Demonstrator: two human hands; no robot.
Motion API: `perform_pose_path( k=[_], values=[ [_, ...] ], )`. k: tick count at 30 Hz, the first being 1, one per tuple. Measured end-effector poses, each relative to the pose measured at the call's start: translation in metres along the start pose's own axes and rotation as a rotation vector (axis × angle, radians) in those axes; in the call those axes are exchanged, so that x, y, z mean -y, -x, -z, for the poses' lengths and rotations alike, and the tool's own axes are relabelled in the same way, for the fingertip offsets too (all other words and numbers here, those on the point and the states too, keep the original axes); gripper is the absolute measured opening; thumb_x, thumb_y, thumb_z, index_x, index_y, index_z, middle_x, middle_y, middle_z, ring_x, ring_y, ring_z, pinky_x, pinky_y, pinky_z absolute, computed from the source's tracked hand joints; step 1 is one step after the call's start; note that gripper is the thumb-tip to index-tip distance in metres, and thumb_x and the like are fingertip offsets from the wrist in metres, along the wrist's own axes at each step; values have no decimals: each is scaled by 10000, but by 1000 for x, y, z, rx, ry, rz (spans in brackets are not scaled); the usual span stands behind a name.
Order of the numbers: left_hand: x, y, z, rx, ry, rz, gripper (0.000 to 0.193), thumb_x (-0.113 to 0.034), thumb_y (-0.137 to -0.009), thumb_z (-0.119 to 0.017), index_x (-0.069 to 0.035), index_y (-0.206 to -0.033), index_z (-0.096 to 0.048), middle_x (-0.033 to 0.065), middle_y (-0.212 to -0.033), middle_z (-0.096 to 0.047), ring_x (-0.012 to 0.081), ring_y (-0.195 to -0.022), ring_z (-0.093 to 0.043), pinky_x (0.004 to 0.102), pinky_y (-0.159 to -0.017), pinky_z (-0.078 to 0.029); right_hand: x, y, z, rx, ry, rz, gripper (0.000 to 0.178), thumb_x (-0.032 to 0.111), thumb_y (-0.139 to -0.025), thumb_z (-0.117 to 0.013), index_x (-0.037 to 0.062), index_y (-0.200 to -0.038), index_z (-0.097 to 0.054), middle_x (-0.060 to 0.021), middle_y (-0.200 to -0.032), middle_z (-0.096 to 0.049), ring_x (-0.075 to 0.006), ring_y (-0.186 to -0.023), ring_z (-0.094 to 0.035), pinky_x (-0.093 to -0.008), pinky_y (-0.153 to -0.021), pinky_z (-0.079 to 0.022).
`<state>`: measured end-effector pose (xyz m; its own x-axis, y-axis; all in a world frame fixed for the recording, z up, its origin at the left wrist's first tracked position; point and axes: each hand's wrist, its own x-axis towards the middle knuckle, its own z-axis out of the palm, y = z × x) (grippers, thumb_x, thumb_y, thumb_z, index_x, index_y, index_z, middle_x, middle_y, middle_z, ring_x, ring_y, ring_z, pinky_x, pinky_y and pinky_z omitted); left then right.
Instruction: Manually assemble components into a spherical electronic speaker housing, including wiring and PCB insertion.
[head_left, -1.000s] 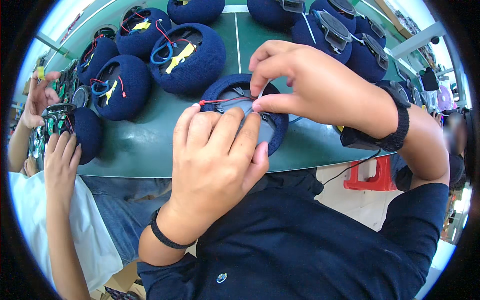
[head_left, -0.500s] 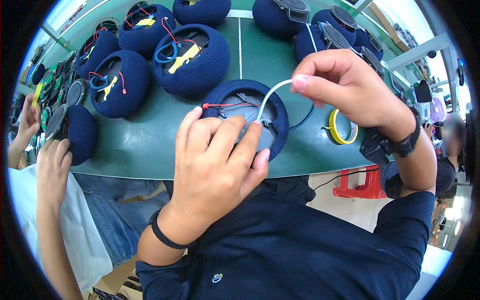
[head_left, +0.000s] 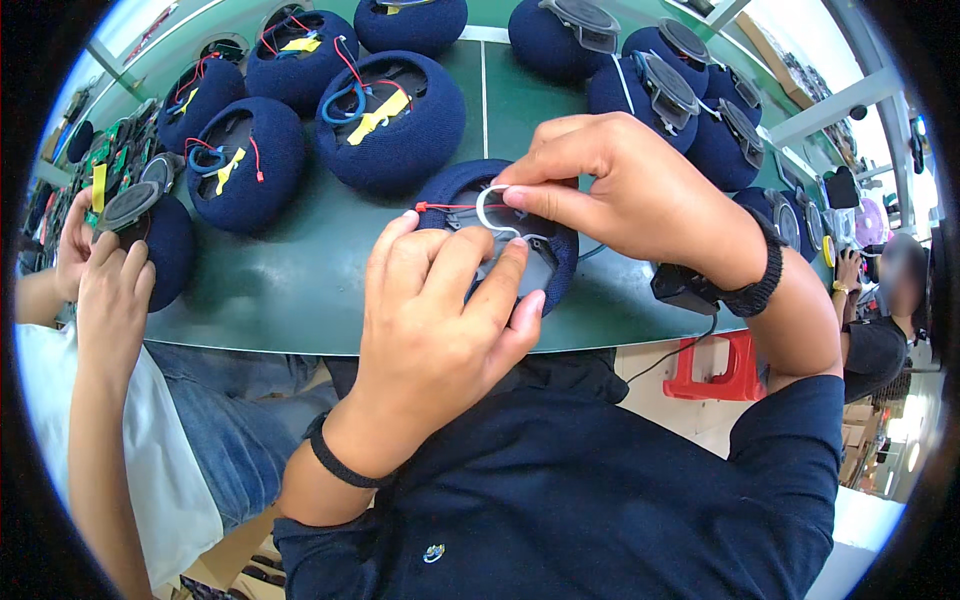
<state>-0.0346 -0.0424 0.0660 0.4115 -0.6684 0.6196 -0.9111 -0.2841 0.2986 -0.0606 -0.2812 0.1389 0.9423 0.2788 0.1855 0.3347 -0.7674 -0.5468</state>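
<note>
A round, navy fabric-covered speaker shell lies in front of me on the table, its grey inside facing up. My right hand is above its far right side, thumb and forefinger pinching a thin white cord. The cord bends in a tight loop down to the grey inside. My left hand is spread over the shell's near left side, its forefinger tip at the lower end of the cord. A red wire with a small red connector crosses the opening by my left fingertips.
Several similar navy shells with red wires and yellow tape stand at the far left; others with speaker drivers stand at the far right. A co-worker's hands hold a shell at the left. A red stool stands below the table edge.
My right hand has moved left and inward over the shell, bending the white cord from a wide arc into a tight loop. It now covers the yellow tape roll's place. My left hand stays nearly put.
</note>
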Motion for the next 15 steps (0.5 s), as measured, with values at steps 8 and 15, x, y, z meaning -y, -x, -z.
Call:
perform_pose_path(
  k=[8, 15],
  values=[
    [-4, 8, -11, -115, 17, 25, 406, -263, -847, -869, -73, -1198, -800, 143, -1452, -617, 366, -1352, -552, 594, -1175, -456, 13, -8, 2, 102, 140, 99, 135, 94, -947, -784, 6, -1043, -820, -156, -939, -760, -362, -948, -713, -464, -864, -578],
    [-6, 8, -8, -69, -178, -28, 390, -242, -875, -860, -67, -1219, -798, 73, -1597, -612, 389, -1475, -519, 623, -1250, -380, 17, -8, 4, 187, 457, 178, 136, 118, -902, -778, -1, -846, -742, -153, -949, -689, -386, -977, -687, -489, -879, -569]
  ],
)
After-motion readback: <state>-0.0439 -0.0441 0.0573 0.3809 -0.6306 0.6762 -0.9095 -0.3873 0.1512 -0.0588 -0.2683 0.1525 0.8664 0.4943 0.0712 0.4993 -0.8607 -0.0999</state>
